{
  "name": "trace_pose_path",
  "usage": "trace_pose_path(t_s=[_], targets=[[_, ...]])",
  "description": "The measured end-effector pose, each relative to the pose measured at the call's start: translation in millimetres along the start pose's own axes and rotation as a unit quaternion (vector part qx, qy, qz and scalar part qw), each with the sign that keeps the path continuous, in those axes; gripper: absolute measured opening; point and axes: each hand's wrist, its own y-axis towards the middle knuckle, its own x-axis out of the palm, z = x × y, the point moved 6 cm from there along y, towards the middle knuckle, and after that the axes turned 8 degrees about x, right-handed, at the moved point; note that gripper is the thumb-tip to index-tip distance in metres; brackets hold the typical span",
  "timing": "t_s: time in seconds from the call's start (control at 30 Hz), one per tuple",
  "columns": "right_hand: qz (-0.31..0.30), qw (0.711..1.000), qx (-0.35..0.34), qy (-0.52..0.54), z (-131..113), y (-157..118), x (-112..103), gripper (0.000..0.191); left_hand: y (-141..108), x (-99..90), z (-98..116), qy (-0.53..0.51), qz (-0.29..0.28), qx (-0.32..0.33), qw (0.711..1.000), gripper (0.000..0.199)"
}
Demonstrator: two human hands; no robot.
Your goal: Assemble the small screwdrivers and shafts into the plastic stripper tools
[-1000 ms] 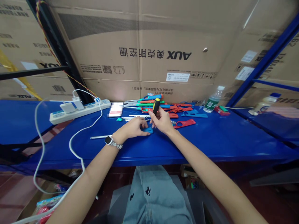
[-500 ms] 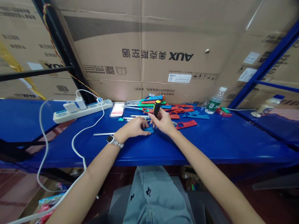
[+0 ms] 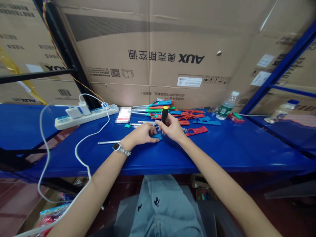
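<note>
My left hand (image 3: 144, 133) is closed on a blue plastic piece (image 3: 157, 136) lying on the blue table, and a metal rod (image 3: 106, 143) sticks out to the left beyond my wrist. In my right hand (image 3: 172, 127) is a black and yellow screwdriver (image 3: 165, 114), held upright over the blue piece. Its tip is too small to make out. Just behind my hands lies a pile of lighters with blue, green and red handles (image 3: 161, 103). To the right of my right hand are a red plastic piece (image 3: 197, 130) and light blue ones (image 3: 207, 121).
A white power strip (image 3: 86, 117) with plugs and a loose white cable (image 3: 77, 149) lies at the left. A water bottle (image 3: 225, 107) stands back right beside a red box (image 3: 235, 118). Cardboard (image 3: 158, 39) rises behind the table (image 3: 222, 151).
The view has shifted very slightly. Both hands keep nearly the same pose and place, still on the blue piece and the screwdriver.
</note>
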Motion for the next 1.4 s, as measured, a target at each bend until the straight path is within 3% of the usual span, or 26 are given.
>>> trace_pose_path(t_s=[0.17, 0.27, 0.37, 0.53, 0.7, 0.77, 0.87, 1.03, 1.27, 1.33, 1.4], targets=[[0.0, 1.0, 0.006, 0.006, -3, 1, 0, 0.037, -3, -4.4, 2, 0.011, 0.008, 0.001, 1.0, 0.027], [-0.005, 1.0, 0.009, 0.015, -3, 2, 0, 0.04, -2, -27.2, 14, 0.011, 0.122, 0.036, 0.992, 0.032], [-0.015, 1.0, 0.015, 0.021, -3, 4, 1, 0.042, 7, -52.3, 31, -0.04, 0.252, 0.057, 0.965, 0.031], [0.022, 0.999, 0.026, -0.008, 0, 5, -2, 0.035, 39, -62.0, 52, -0.071, 0.341, 0.054, 0.936, 0.035], [0.019, 0.998, -0.014, -0.055, -4, 3, 0, 0.034, 47, -55.1, 48, -0.081, 0.404, 0.053, 0.909, 0.03], [0.018, 0.997, -0.025, -0.073, -8, 1, -2, 0.034, 45, -52.9, 42, -0.103, 0.406, 0.052, 0.906, 0.028], [-0.012, 0.998, -0.032, -0.056, -17, 1, -6, 0.033, 45, -47.9, 33, -0.177, 0.358, 0.058, 0.915, 0.031], [-0.072, 0.997, -0.013, 0.012, -22, 4, -11, 0.038, 44, -41.4, 27, -0.289, 0.323, 0.062, 0.899, 0.051], [0.046, 0.999, -0.013, 0.019, -4, 9, -5, 0.046, 43, -36.5, 35, -0.264, 0.441, 0.061, 0.856, 0.053], [0.058, 0.998, -0.01, 0.015, -1, 8, -3, 0.043, 44, -34.4, 35, -0.287, 0.437, 0.051, 0.851, 0.048], [0.023, 1.0, -0.013, 0.016, -4, 6, 0, 0.041, 46, -33.3, 37, -0.301, 0.391, 0.055, 0.868, 0.036]])
